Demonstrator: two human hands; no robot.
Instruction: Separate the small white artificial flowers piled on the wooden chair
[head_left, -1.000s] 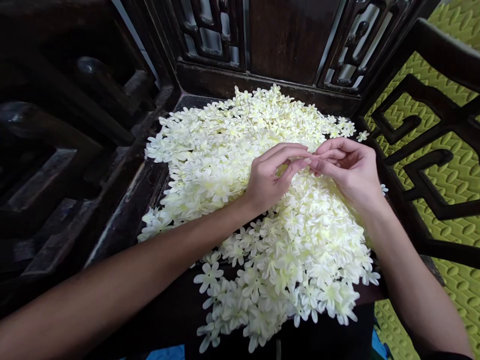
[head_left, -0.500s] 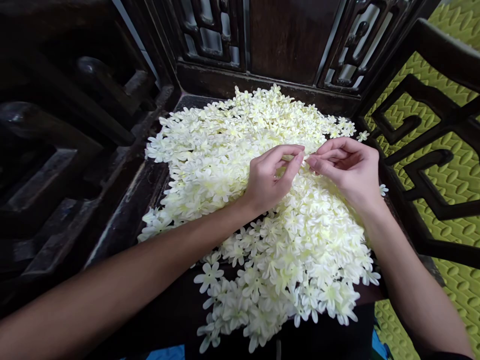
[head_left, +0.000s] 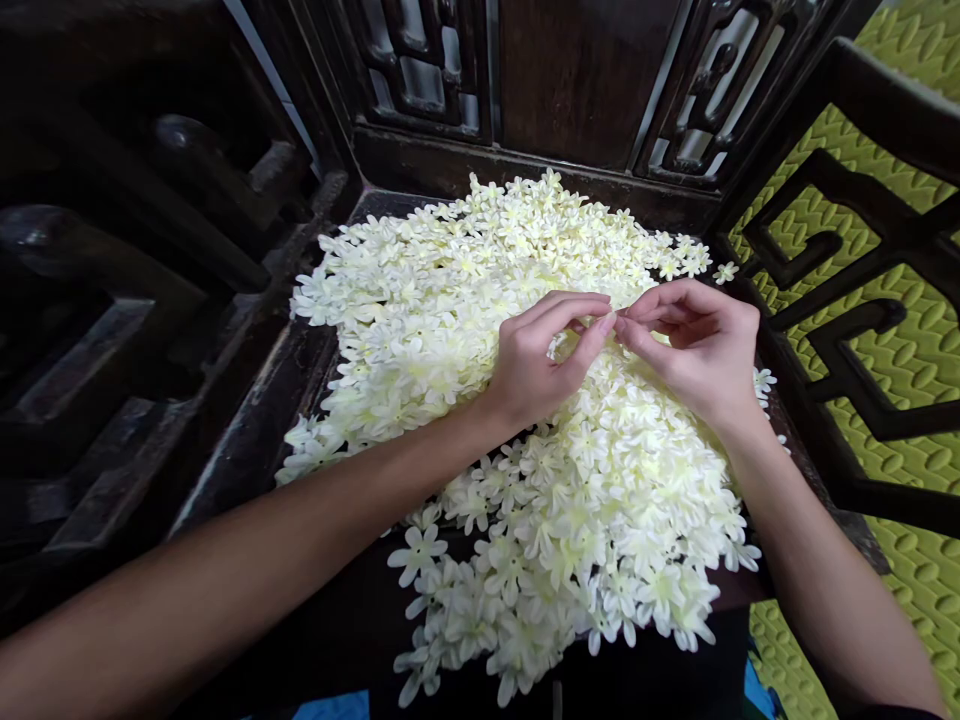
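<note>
A wide heap of pale yellow-white artificial flowers (head_left: 420, 330) covers the dark wooden seat (head_left: 262, 420). Over the middle of the heap, my left hand (head_left: 544, 350) is closed in a pinch, thumb against fingers. Facing it, my right hand (head_left: 697, 340) pinches too, its fingertips meeting those of my left. Something small and pale shows between the fingertips; against the flowers behind, I cannot make out what it is. Both wrists hang just above the blossoms.
A carved dark wood backrest (head_left: 574, 85) stands behind the heap. Openwork armrests rise at the left (head_left: 135, 310) and right (head_left: 889, 230). Beyond the right armrest lies a yellow-green textured mat (head_left: 915, 620). Several loose blossoms lie by the right edge.
My fingertips have come closer together, and my right hand has turned slightly. Blossoms beside my right wrist show more than before. The heap looks otherwise the same.
</note>
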